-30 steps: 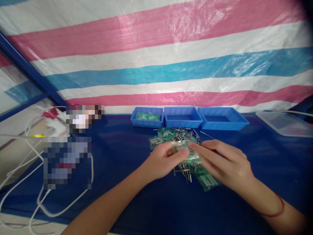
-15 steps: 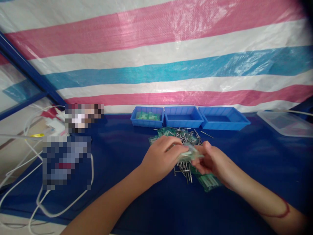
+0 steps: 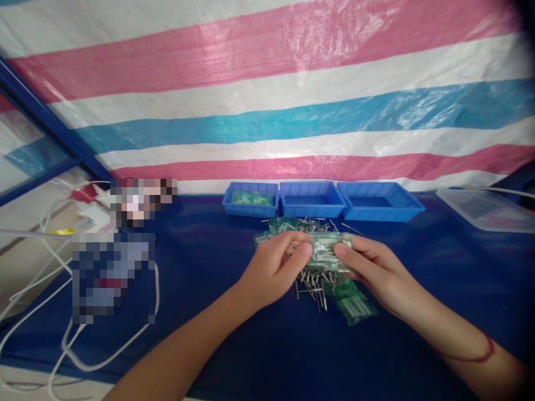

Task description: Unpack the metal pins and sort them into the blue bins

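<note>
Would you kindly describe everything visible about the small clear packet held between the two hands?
The packet is a small bag of clear, green-tinted plastic film, holding silvery metal pins. It lies roughly level, long side across the view, held just above the pile of loose pins on the blue table. The left hand pinches its left end, the right hand its right end.

No writing can be read anywhere. The clear bag (image 3: 330, 250) shows no legible print, the blue trays (image 3: 311, 199) behind it bear none, and the pixelated patches (image 3: 112, 275) to its left hide theirs.
</note>
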`<state>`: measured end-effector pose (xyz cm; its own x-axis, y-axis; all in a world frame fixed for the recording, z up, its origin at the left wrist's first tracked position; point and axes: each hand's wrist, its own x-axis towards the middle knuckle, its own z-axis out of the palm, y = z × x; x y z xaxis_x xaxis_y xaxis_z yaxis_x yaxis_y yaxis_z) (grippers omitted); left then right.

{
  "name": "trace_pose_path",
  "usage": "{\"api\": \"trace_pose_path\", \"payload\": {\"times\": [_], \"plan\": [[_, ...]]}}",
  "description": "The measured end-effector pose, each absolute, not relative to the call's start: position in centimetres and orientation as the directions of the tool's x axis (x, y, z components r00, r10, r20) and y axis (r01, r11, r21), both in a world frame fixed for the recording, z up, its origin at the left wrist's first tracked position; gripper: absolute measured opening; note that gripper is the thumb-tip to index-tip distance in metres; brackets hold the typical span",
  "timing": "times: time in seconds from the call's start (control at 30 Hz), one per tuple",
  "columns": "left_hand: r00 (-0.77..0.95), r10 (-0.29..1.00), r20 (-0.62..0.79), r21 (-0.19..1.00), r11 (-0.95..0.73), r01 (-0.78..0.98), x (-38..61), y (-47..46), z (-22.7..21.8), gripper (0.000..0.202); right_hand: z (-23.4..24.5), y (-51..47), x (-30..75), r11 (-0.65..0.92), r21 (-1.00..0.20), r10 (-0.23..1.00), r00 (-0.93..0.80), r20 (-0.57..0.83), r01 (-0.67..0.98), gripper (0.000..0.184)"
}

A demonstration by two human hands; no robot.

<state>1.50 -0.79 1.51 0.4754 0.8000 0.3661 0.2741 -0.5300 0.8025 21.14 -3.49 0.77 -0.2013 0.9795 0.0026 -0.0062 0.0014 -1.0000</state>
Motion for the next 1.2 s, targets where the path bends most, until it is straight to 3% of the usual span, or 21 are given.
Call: {"api": "trace_pose_path", "payload": {"times": [0.13,0.3,0.5,0.63,0.73,1.03,1.2], "plan": [[0.51,0.824,0.247,0.842,-0.443,0.309,1.8,-0.9,1.4,0.024,0.9,-3.6,21.1,0.212,-0.958,0.96,-0.225,0.166,0.196,0.022],[0.475,0.852,0.221,0.887,-0.379,0.265,1.6,-0.1,0.6,0.026,0.8,-3.7,21.0,0.295,-0.907,0.95,-0.199,0.243,0.3,0.031],[0.115,0.972,0.207,0.964,-0.222,0.143,-0.4,3.8,0.0,0.026,0.9,-3.5,21.3,0.289,-0.904,0.952,-0.194,0.237,0.315,0.027],[-0.167,0.971,0.172,0.985,-0.172,0.013,-2.0,6.6,-0.3,0.032,1.0,-3.6,21.2,0.272,-0.903,0.954,-0.217,0.207,0.333,0.028],[-0.259,0.963,0.081,0.992,-0.103,-0.075,-2.6,7.9,-0.5,0.042,1.0,-3.6,21.0,0.258,-0.901,0.954,-0.237,0.182,0.348,0.031],[-0.183,0.982,0.05,0.999,-0.051,0.0,-2.8,8.3,-0.8,0.061,0.7,-3.4,21.2,0.292,-0.85,0.945,-0.27,0.185,0.439,0.029],[-0.127,0.973,0.195,0.951,-0.156,0.267,-3.2,8.1,-1.1,0.043,1.3,-3.1,21.8,0.467,-0.646,0.879,-0.398,0.263,0.603,0.02]]}}
